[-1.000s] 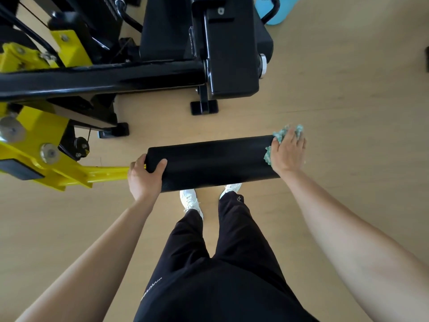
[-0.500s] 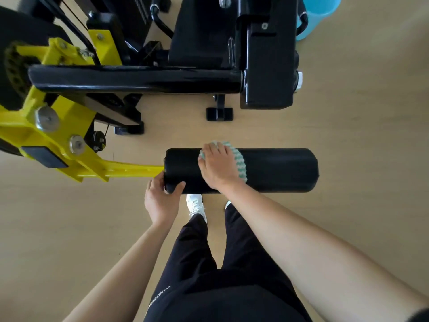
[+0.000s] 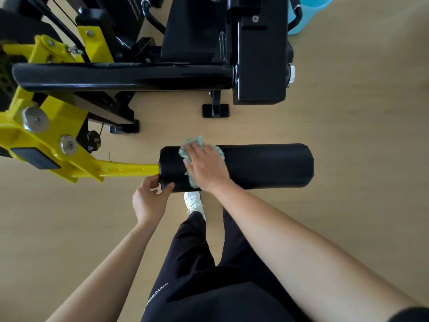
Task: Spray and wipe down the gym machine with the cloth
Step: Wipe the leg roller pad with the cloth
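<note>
A black padded roller (image 3: 267,166) sticks out horizontally from a yellow arm (image 3: 120,169) of the gym machine. My right hand (image 3: 206,167) lies flat on a crumpled teal cloth (image 3: 193,145), pressing it onto the roller near its left end. Teal edges of the cloth show around the fingers. My left hand (image 3: 149,197) grips the roller's left end cap from below, thumb curled over the front edge.
The machine's black frame (image 3: 123,75) and yellow bracket (image 3: 30,126) fill the upper left, with black feet (image 3: 216,110) on the wooden floor. A light blue container (image 3: 308,12) stands at the top right. My legs and a white shoe (image 3: 193,203) are under the roller.
My right hand slid the cloth from the roller's right end to near its left end. The left hand kept its grip on the left end.
</note>
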A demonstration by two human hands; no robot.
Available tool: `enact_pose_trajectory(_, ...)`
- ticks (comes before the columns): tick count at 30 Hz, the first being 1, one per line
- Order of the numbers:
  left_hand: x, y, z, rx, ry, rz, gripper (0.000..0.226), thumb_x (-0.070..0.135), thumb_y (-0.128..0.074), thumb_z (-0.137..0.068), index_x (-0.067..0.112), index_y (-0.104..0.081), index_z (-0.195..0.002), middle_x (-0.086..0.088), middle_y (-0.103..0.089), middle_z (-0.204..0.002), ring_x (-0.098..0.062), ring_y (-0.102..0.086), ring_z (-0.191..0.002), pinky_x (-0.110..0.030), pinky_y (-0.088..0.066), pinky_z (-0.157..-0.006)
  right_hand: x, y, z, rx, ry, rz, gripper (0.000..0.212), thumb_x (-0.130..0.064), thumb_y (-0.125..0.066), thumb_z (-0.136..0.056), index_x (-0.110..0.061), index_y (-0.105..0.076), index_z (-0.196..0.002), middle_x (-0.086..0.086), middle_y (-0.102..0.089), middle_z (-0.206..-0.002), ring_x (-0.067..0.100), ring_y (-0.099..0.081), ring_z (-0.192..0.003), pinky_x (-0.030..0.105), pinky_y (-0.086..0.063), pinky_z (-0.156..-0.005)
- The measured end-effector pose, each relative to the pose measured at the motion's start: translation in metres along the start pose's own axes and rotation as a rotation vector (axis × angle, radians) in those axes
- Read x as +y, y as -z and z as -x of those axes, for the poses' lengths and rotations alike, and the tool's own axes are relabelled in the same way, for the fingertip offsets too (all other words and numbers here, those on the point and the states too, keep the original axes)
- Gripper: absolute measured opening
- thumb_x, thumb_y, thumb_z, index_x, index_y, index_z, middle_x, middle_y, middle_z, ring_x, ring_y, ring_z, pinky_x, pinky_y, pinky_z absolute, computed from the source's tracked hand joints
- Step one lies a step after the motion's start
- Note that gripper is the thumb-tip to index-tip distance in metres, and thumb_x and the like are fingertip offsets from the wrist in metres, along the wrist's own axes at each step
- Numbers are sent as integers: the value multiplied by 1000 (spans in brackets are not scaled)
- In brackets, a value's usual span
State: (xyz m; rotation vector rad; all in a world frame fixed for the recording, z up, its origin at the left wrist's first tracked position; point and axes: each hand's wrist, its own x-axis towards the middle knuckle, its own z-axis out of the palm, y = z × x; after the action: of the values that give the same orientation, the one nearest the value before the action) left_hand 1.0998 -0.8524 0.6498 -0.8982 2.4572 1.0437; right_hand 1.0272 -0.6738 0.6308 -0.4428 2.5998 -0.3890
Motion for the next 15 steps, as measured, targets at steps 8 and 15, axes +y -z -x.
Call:
enact_pose_trajectory(8, 13, 5, -5, 10, 26, -182, 34, 45, -75, -83, 22, -66, -106, 2, -72, -106, -27, -66, -102, -36, -45, -81, 115, 21, 60, 112, -405, 12, 53, -43, -22, -111, -20, -58, -142, 2, -60, -145, 27, -52, -135, 44, -33, -118)
enact_pose_trajectory(15, 38, -3, -25, 10, -39, -160, 59, 50, -70, -87, 17, -57, -134, -8, -63, -128, -32, -56, -119, -42, -44, -90, 199, 31, 98, 149, -794, -14, 53, -40, -23, -111, -18, -56, -146, 7, -45, -159, 41, -37, -145, 52, -20, -125)
